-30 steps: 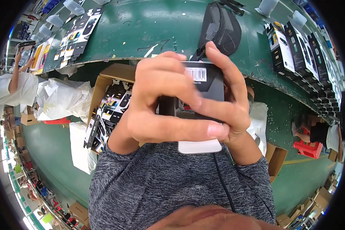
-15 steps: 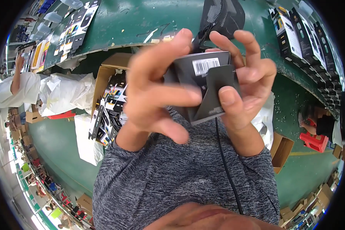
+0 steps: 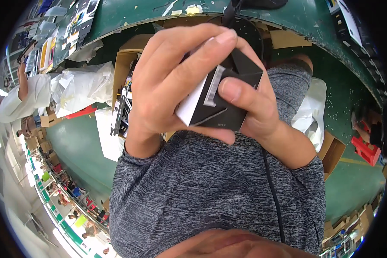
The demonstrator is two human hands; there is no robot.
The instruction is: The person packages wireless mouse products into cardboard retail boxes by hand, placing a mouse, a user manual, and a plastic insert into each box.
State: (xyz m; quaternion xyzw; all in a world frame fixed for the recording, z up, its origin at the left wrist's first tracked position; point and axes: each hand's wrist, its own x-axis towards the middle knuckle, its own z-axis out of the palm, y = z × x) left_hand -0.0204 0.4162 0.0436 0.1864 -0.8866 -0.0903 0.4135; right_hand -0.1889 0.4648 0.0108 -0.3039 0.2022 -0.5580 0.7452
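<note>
A small black and white cardboard box [image 3: 230,112] is held in front of my chest, its black end with a white barcode label facing up. Folds and a slit show on that end, so its flaps look folded in, at least in part. My left hand [image 3: 167,84] curls over the white left side, fingers reaching across the far edge. From the right, my right hand [image 3: 264,109] grips the box with its thumb pressed on the black end. Its other fingers are mostly hidden behind the box.
Ahead is a green worktable [image 3: 142,19] with a dark mesh bag at its edge and printed cartons [image 3: 350,26] at right. An open cardboard box [image 3: 127,60] of printed packaging stands left. Another person [image 3: 26,96] sits at far left. A red stool [image 3: 365,150] is at right.
The box has been turned, and the flap that stood up on its end now lies lower. My left hand has gone from loose, blurred fingers to a grip around the box.
</note>
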